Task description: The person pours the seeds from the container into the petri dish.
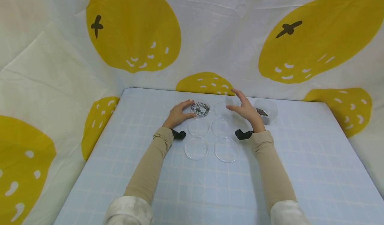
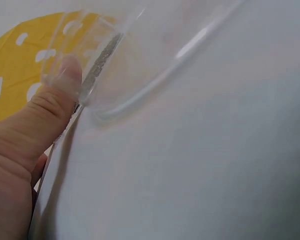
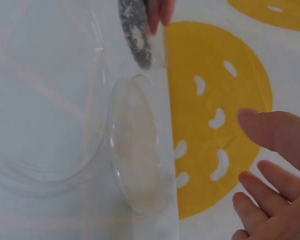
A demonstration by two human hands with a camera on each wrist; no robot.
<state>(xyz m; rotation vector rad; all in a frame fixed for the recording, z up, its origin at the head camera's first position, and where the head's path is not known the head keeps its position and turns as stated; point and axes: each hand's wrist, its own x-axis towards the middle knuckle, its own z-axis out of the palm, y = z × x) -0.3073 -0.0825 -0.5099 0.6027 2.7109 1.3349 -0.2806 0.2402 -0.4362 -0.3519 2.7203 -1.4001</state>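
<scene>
My left hand (image 1: 178, 114) holds a clear petri dish (image 1: 192, 113) by its side, thumb in front and fingers behind. Dark seed-like bits (image 1: 200, 107) lie spread over the dish's bottom. In the left wrist view the thumb (image 2: 45, 107) presses on the clear wall. The right hand (image 1: 246, 109) is raised with thumb and fingers spread, holding nothing. Beside it, at the back of the right column, lies a clear round dish (image 1: 216, 111), also seen tilted in the right wrist view (image 3: 135, 145). Its contents, if any, cannot be made out.
Several more clear round dishes (image 1: 188, 127) stand in two columns nearer the body. Right of the right wrist is a clear plastic box (image 1: 273, 110) with dark bits (image 1: 262, 112). A cloth with yellow fruit prints (image 1: 135, 28) hangs behind the pale table (image 1: 120, 171).
</scene>
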